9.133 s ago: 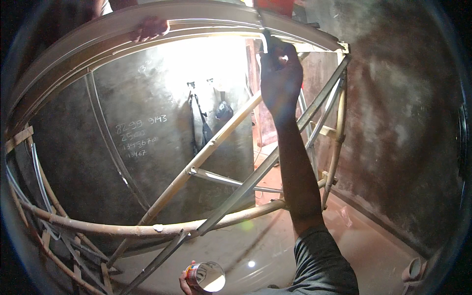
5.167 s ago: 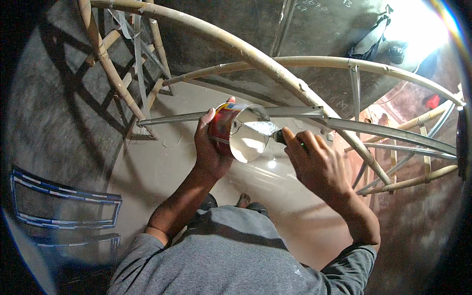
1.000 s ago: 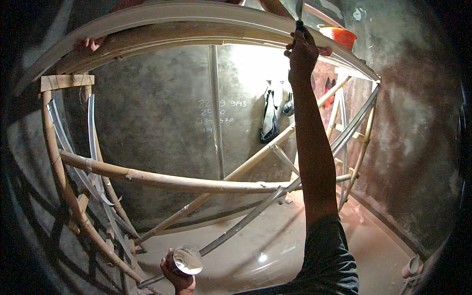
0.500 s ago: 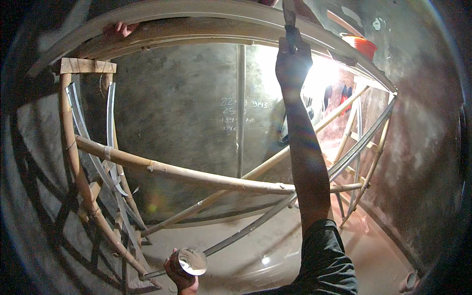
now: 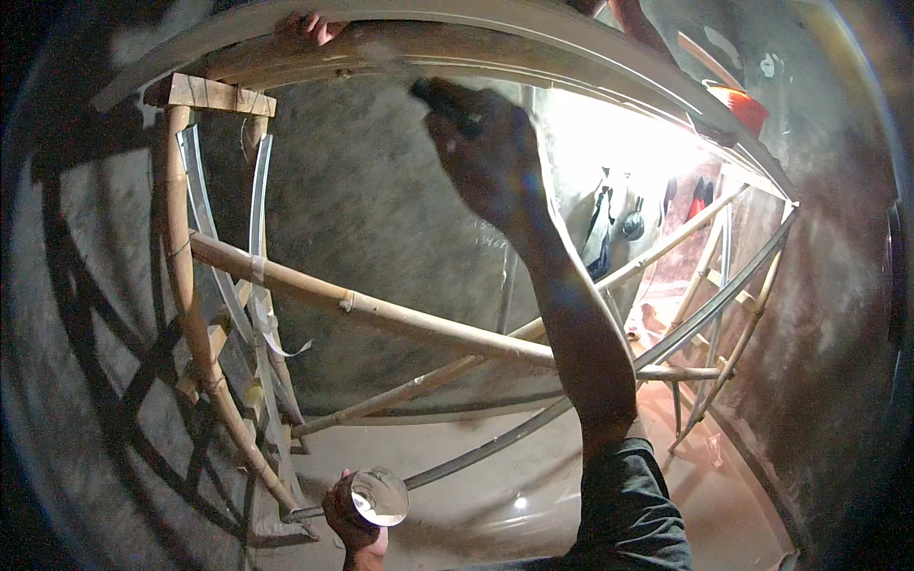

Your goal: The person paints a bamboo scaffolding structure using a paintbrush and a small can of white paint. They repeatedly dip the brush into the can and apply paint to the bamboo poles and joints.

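Tin (image 5: 393,486) in the low foreground sits in the person's left hand (image 5: 357,535), fingers curled round its outside; a bright patch inside may be pale paste left over. The hands are well apart: the right hand (image 5: 490,147) is raised, gripping a dark-handled tool (image 5: 444,105) whose far end is too blurred to tell whether it touches anything. By judgement, work is under way rather than finished; how much is done cannot be told. Beyond stand bamboo poles (image 5: 428,324) and a metal strip (image 5: 495,445). Overhead runs a long plank (image 5: 571,33), a co-worker's hand (image 5: 322,29) at its edge and an orange bucket (image 5: 743,108) near its right end. Farthest, a bag (image 5: 600,228) hangs against the dark wall (image 5: 371,190).
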Demonstrator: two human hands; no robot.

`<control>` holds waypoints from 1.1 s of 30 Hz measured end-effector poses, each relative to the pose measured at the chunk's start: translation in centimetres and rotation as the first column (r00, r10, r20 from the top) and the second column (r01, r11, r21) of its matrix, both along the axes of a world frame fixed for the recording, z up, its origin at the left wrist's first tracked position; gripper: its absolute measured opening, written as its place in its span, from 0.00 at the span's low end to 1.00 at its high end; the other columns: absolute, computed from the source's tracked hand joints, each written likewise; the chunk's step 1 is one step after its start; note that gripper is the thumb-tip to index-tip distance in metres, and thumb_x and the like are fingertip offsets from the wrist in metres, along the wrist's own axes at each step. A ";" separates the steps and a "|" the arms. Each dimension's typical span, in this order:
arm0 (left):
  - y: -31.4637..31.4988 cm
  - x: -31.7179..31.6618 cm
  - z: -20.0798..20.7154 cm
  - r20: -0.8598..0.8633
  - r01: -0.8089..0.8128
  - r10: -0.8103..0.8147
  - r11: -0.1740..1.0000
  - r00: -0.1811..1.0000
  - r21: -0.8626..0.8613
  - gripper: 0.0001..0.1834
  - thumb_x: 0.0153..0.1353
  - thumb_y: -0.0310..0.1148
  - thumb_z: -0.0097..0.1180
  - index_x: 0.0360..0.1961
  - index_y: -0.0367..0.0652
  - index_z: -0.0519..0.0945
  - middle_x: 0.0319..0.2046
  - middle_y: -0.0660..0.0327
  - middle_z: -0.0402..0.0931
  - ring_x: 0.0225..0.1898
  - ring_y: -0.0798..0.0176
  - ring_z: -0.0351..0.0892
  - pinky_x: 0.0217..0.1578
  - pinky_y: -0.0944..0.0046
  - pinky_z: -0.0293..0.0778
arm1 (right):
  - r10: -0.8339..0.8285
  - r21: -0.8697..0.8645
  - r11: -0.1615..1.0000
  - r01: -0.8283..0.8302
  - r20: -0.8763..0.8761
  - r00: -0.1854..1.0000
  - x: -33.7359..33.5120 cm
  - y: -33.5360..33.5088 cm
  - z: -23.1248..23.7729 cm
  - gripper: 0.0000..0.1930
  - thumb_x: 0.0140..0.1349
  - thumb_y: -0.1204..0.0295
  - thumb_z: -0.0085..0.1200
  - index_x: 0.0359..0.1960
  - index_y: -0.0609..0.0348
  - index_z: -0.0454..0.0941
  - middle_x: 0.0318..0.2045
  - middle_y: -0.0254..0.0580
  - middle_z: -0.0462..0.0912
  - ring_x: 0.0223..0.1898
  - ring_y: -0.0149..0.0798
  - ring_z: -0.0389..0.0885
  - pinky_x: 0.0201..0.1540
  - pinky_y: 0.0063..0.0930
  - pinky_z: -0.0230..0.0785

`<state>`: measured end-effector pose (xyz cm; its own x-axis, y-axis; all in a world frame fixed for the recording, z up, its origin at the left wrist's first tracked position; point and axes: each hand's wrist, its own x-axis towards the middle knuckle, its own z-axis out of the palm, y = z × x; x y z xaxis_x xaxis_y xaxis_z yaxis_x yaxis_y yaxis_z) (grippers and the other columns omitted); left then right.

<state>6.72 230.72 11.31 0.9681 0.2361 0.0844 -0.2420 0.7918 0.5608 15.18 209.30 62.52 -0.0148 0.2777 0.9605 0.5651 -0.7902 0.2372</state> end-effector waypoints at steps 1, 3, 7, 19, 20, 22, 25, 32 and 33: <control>1.0 0.3 -0.8 0.024 -0.072 0.070 0.989 0.997 0.127 0.19 0.70 0.47 0.48 0.54 0.48 0.77 0.52 0.64 0.76 0.55 0.60 0.75 0.59 0.51 0.70 | 0.181 0.060 0.983 -0.173 -0.168 0.969 -0.7 0.8 -1.1 0.13 0.66 0.71 0.51 0.48 0.57 0.82 0.34 0.55 0.84 0.35 0.50 0.85 0.37 0.40 0.77; 2.9 1.1 -1.5 0.032 -0.071 0.068 0.992 0.997 0.108 0.15 0.68 0.42 0.52 0.50 0.47 0.78 0.50 0.63 0.76 0.54 0.61 0.75 0.57 0.52 0.73 | 0.420 0.166 0.906 -0.389 -0.472 0.775 -2.8 1.9 -4.5 0.13 0.66 0.70 0.50 0.49 0.56 0.82 0.35 0.55 0.85 0.36 0.51 0.86 0.40 0.40 0.78; 4.8 -1.8 5.7 0.107 -0.129 0.143 0.984 0.984 -0.121 0.13 0.68 0.38 0.53 0.49 0.45 0.78 0.53 0.62 0.76 0.55 0.62 0.75 0.58 0.50 0.73 | 0.158 -0.109 0.822 -0.558 -0.899 0.408 -5.4 3.2 -12.4 0.17 0.67 0.67 0.55 0.55 0.58 0.79 0.35 0.44 0.86 0.34 0.33 0.83 0.40 0.31 0.75; 4.9 1.1 12.0 0.171 0.027 -0.006 0.992 0.985 -0.120 0.26 0.73 0.46 0.39 0.62 0.40 0.72 0.58 0.57 0.75 0.59 0.61 0.74 0.63 0.56 0.67 | -0.348 -0.616 0.745 -0.254 -0.685 0.640 -7.3 4.0 -30.0 0.21 0.63 0.70 0.53 0.60 0.54 0.72 0.30 0.41 0.72 0.23 0.42 0.80 0.18 0.37 0.74; 4.8 1.7 11.9 0.093 0.021 -0.010 0.994 0.996 -0.112 0.28 0.72 0.48 0.40 0.64 0.41 0.72 0.56 0.58 0.77 0.58 0.62 0.75 0.62 0.56 0.68 | -0.288 -0.559 0.761 -0.329 -0.746 0.600 -7.0 3.8 -30.6 0.21 0.66 0.69 0.51 0.61 0.54 0.69 0.30 0.44 0.71 0.19 0.45 0.80 0.16 0.41 0.72; 3.9 2.4 11.7 0.096 -0.038 0.039 0.999 0.995 -0.009 0.29 0.71 0.46 0.43 0.66 0.40 0.68 0.58 0.56 0.75 0.58 0.60 0.75 0.61 0.57 0.70 | -0.338 -0.489 0.792 -0.365 -0.850 0.405 -7.7 3.5 -30.4 0.20 0.66 0.67 0.54 0.59 0.55 0.72 0.31 0.44 0.76 0.24 0.47 0.82 0.22 0.42 0.75; 2.5 3.7 11.4 0.063 -0.050 0.051 0.999 0.997 -0.011 0.33 0.70 0.47 0.44 0.70 0.39 0.63 0.61 0.55 0.71 0.60 0.59 0.73 0.64 0.56 0.67 | -0.081 -0.153 0.843 -0.515 -0.984 0.159 -7.3 2.7 -31.3 0.19 0.66 0.71 0.53 0.58 0.62 0.73 0.34 0.56 0.82 0.26 0.56 0.81 0.28 0.46 0.75; 1.4 5.2 8.8 0.193 -0.023 0.006 0.996 0.981 0.089 0.37 0.68 0.50 0.44 0.72 0.37 0.58 0.65 0.48 0.66 0.65 0.53 0.67 0.67 0.53 0.61 | 0.457 0.662 0.733 0.159 -0.305 -0.836 -5.2 -0.2 -31.4 0.22 0.71 0.64 0.50 0.60 0.67 0.72 0.26 0.37 0.78 0.19 0.21 0.67 0.18 0.16 0.57; 1.3 5.3 8.9 0.220 -0.051 0.030 0.994 0.975 0.093 0.38 0.68 0.50 0.44 0.72 0.37 0.58 0.66 0.47 0.66 0.66 0.52 0.67 0.67 0.52 0.61 | 0.520 0.693 0.667 0.274 -0.170 -0.837 -5.0 -0.7 -32.2 0.24 0.70 0.62 0.51 0.60 0.67 0.72 0.26 0.38 0.77 0.18 0.21 0.66 0.17 0.15 0.56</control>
